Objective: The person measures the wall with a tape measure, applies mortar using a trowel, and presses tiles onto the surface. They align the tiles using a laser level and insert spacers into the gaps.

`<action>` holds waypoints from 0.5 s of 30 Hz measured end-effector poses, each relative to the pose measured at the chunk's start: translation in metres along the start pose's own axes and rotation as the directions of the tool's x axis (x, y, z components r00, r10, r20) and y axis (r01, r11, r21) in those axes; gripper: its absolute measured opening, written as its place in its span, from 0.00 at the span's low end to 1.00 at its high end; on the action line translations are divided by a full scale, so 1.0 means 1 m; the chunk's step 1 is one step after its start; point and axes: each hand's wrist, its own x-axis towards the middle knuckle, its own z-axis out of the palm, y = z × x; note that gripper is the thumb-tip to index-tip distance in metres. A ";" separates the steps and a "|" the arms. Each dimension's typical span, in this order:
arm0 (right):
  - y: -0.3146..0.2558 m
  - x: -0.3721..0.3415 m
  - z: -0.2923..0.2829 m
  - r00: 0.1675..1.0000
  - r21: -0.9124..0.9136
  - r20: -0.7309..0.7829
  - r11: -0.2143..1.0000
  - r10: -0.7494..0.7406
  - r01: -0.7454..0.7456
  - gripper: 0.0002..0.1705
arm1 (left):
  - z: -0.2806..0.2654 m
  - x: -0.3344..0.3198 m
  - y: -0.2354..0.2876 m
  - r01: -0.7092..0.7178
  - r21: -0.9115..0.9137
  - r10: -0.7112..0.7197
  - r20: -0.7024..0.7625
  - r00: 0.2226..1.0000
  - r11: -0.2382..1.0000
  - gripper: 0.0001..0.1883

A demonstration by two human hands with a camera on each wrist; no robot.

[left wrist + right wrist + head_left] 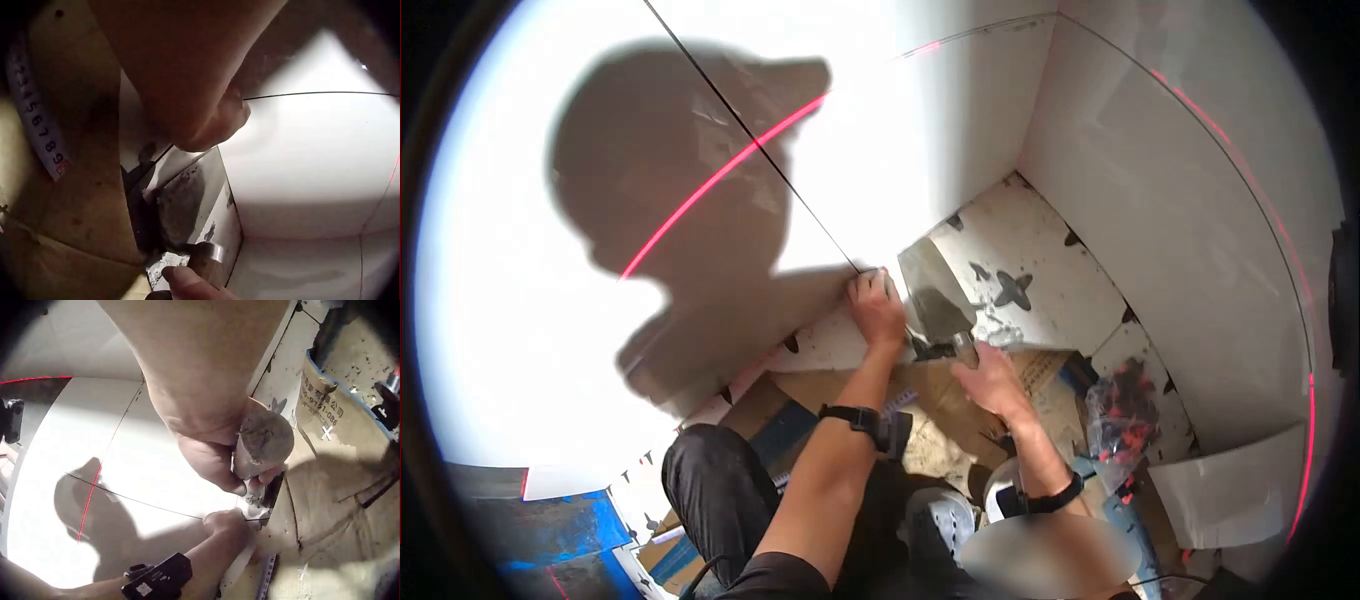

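Observation:
My right hand grips the wooden handle of a trowel, with the thumb along it near the metal collar. The trowel's flat grey blade points away from me, close over the floor tiles by the wall. In the right wrist view the round, mortar-crusted handle end faces the camera. My left hand is at the foot of the white wall tile, at the lower end of a dark joint, its fingertips against the wall. I cannot tell whether it holds something small there.
Patterned floor tiles run into the corner. Cardboard covers the floor before me, with a printed measuring strip on it. A plastic bag with red pieces lies at right, near a loose white tile piece. Red laser lines cross the walls.

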 end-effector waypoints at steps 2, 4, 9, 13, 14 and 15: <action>0.006 0.003 0.001 0.999 0.010 -0.024 0.999 -0.039 0.039 0.29 | 0.017 -0.001 -0.013 0.010 -0.026 -0.011 -0.043 0.999 1.000 0.09; 0.004 0.001 -0.003 0.997 -0.029 -0.034 0.997 -0.068 0.067 0.30 | 0.031 -0.010 -0.025 -0.078 -0.095 0.075 -0.031 0.997 0.992 0.07; 0.040 0.022 0.014 0.997 0.047 -0.027 0.996 -0.074 0.075 0.28 | 0.045 -0.009 -0.024 -0.086 -0.067 0.074 -0.169 0.983 0.994 0.05; 0.049 0.032 0.024 0.991 -0.217 -0.100 0.974 -0.085 0.062 0.38 | 0.050 -0.017 -0.023 0.074 -0.145 -0.072 0.020 0.997 0.987 0.05; 0.053 0.032 0.022 0.996 -0.211 -0.039 0.975 -0.078 0.068 0.41 | 0.070 -0.029 -0.038 0.041 -0.073 -0.036 0.071 0.997 0.997 0.07; 0.054 0.033 0.020 0.997 -0.208 0.018 0.975 -0.071 0.074 0.44 | 0.083 -0.031 -0.052 0.005 -0.002 -0.005 0.122 0.993 1.000 0.08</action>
